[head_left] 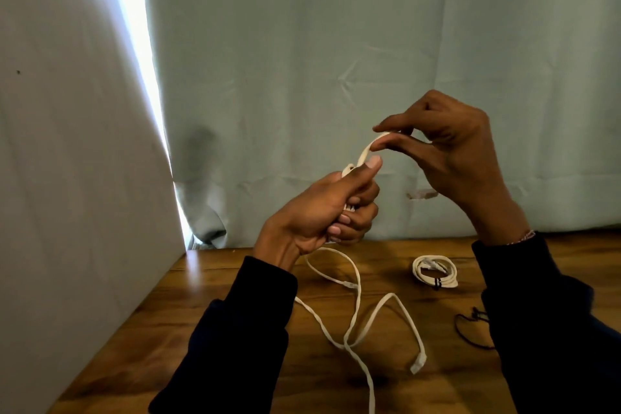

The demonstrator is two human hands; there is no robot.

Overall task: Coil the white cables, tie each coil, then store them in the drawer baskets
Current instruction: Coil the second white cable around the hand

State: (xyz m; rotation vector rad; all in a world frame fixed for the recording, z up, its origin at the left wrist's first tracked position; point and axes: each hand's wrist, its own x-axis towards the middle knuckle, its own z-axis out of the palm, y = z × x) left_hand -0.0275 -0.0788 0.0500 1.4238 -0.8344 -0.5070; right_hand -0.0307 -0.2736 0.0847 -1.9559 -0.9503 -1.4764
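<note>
From the head camera, both hands were raised in the middle of the frame, above a wooden bench (235, 306) that filled the lower part of the picture. The left hand (322, 208) was closed in a fist around a small bundle of white flat cable (353, 316), with the thumb lying along the top and pointing toward the right. From that fist a short arc of the same cable rose up and to the right. The right hand (460, 148), higher and right of centre, pinched the top of that arc between thumb and forefinger, while its other fingers were loosely spread and held nothing else.

Below the left hand the rest of the cable hung down to the bench and lay there in loose, crossing loops at lower centre. One plug end rested at the lower right of the loops, and another strand ran off the bottom edge of the frame.

To the right of centre, a second white cable, the finished coil (435, 271), lay flat on the bench, bound by a dark tie on its near side and well apart from the loose loops. A thin dark cord (467, 329) lay further right, partly hidden by the right sleeve (551, 329). Both sleeves were dark. A pale green curtain (336, 44) hung behind the bench.
</note>
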